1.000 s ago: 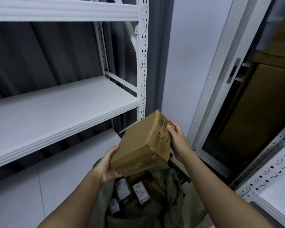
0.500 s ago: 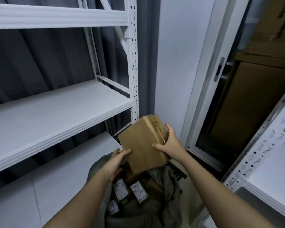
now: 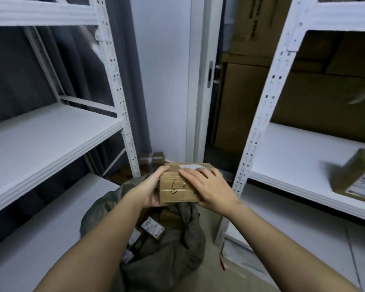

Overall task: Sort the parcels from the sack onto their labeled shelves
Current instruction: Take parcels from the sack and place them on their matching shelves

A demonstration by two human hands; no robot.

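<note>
Head view: in the lower middle of the frame, both hands hold a small brown cardboard parcel (image 3: 178,186) sealed with clear tape. The parcel is in the air, above the open mouth of a grey-green fabric sack (image 3: 167,245) that stands on the floor at the bottom centre. On the parcel's front face there is black handwriting that looks like a "6" and a dash; the rest is hidden by the right hand. A white label (image 3: 190,166) lies on its top face, and its print is too small to read.

The left hand (image 3: 151,190) grips the left end of the parcel, with the thumb curled over the top edge and the palm under the box. The right hand (image 3: 209,186) lies on the top and front right of the parcel, fingers spread and slightly blurred, wrapping its right side.

Inside the sack are more small parcels with white labels (image 3: 153,227). Behind the held parcel, another taped brown box (image 3: 152,160) sits on the floor near the wall.

At the left of the frame stands a white metal shelf rack (image 3: 51,135). At the right stands a second white shelf rack (image 3: 299,152), and on its middle board, at the right edge of the frame, rests a blurred brown parcel with a printed label (image 3: 356,175). Large brown cartons (image 3: 251,106) are stacked behind the open white door frame (image 3: 198,81) in the upper middle.
</note>
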